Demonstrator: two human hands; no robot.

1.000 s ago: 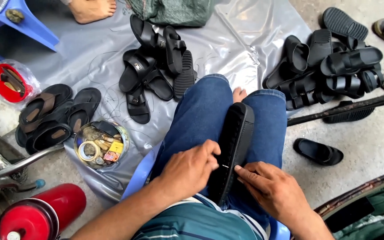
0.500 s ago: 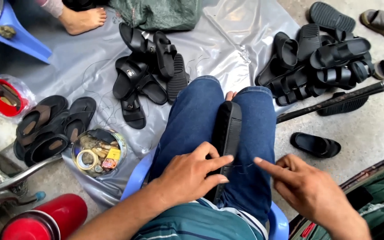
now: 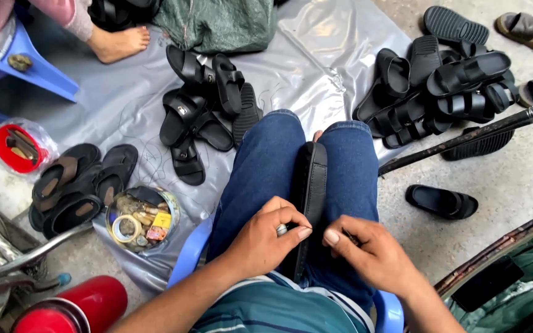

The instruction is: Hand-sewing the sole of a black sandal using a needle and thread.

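A black sandal [image 3: 314,179] stands on its edge, clamped between my knees in blue jeans [image 3: 266,166]. My left hand [image 3: 266,240] rests on my left thigh, with a ring on one finger, and pinches the near edge of the sandal between thumb and forefinger. My right hand [image 3: 371,256] lies just right of it on the other thigh. Its fingers are closed around a small dark tool, and its thumb almost touches the left fingertips. A thin needle or thread seems to run between the two hands; it is too fine to be sure.
A grey plastic sheet [image 3: 316,55] carries black sandals [image 3: 205,111], and a bigger pile [image 3: 439,92] lies to the right. Nearby are a single sandal [image 3: 442,201], a dark rod [image 3: 476,135], a tin of small items [image 3: 142,219], a red cylinder [image 3: 87,305] and another person's foot [image 3: 118,43].
My right hand, stretched out to the right half a second ago, has come back to the sandal's edge. The left hand's fingers have closed into a pinch.
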